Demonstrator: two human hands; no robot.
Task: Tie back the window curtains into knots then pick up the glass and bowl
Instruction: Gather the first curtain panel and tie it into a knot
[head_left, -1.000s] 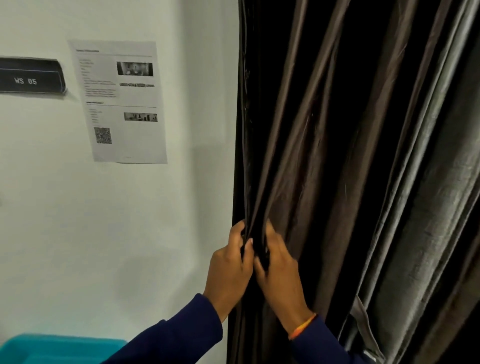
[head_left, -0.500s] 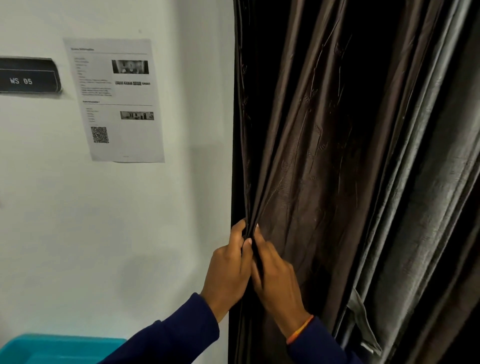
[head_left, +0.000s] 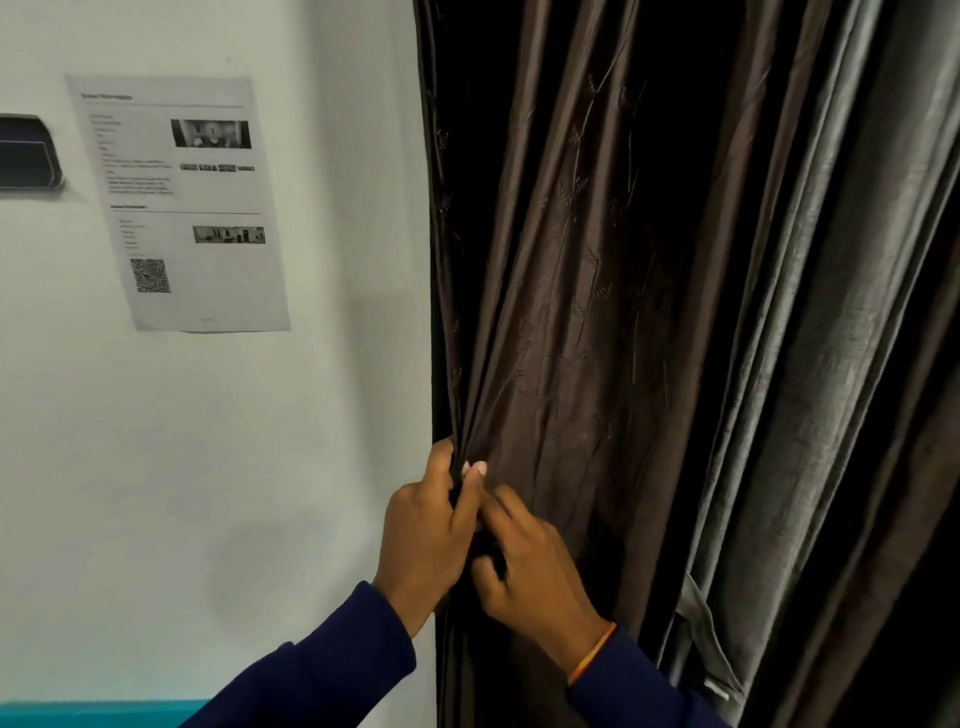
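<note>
Curtain: dark brown curtain (head_left: 571, 312) hung in long folds beside the white wall (head_left: 208, 467), with its left edge right against the wall.
Grey curtain: a shiny grey curtain (head_left: 810, 364) hung just to the right of the brown one, touching it.
Left hand: the left hand (head_left: 423, 535) held the left edge of the brown curtain, with its fingers curled round a bunch of cloth.
Right hand: the right hand (head_left: 524, 566) sat just beside the left hand, touching it, and its fingers and thumb pinched the same bunch of cloth.
Sleeves: both arms wore dark blue sleeves (head_left: 337, 675), and an orange band (head_left: 592, 652) sat on the right wrist.
Paper: a printed paper (head_left: 176, 202) with small pictures and a square code was stuck on the wall, well apart from the hands.
Sign: a dark sign (head_left: 28, 153) sat at the left edge of the wall, partly cut off.
Blue thing: something blue-green (head_left: 98, 714) showed at the bottom left corner, too little to tell what.
Glass and bowl: could not be seen.
</note>
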